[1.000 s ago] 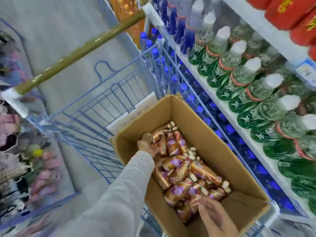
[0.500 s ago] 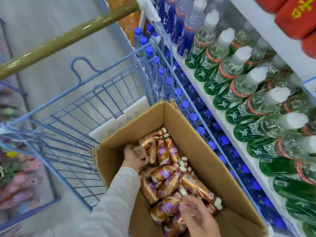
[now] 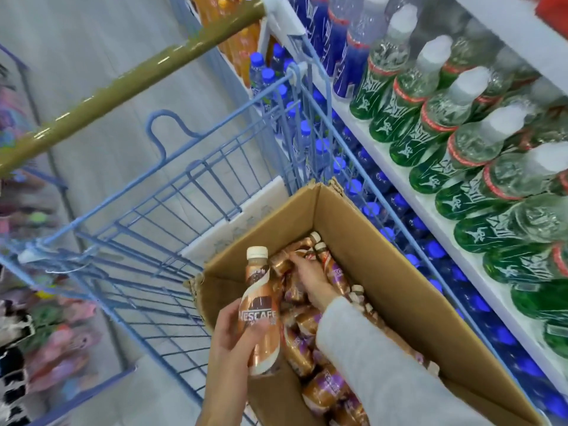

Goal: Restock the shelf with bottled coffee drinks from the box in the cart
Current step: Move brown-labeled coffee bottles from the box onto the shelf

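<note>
A brown cardboard box (image 3: 399, 256) sits in the blue wire cart (image 3: 199, 192) and holds a pile of copper-and-purple coffee bottles (image 3: 322, 392) lying on their sides. My left hand (image 3: 229, 336) grips one Nescafé coffee bottle (image 3: 261, 305) with a white cap, upright, over the box's near left corner. My right hand (image 3: 310, 279), in a grey sleeve, reaches to the far end of the pile, its fingers curled round a lying bottle (image 3: 281, 265). The shelf (image 3: 396, 167) runs along the right.
Green-labelled water bottles (image 3: 430, 118) with white caps fill the upper shelf. Blue-capped bottles (image 3: 372, 207) stand on the level below, close behind the cart's side. The olive cart handle (image 3: 138, 78) crosses the upper left. A flat white carton (image 3: 246, 207) lies beyond the box.
One coffee bottle has come up out of the box and now stands upright in my left hand. The grey-sleeved hand stays at the far end of the pile. The view has shifted.
</note>
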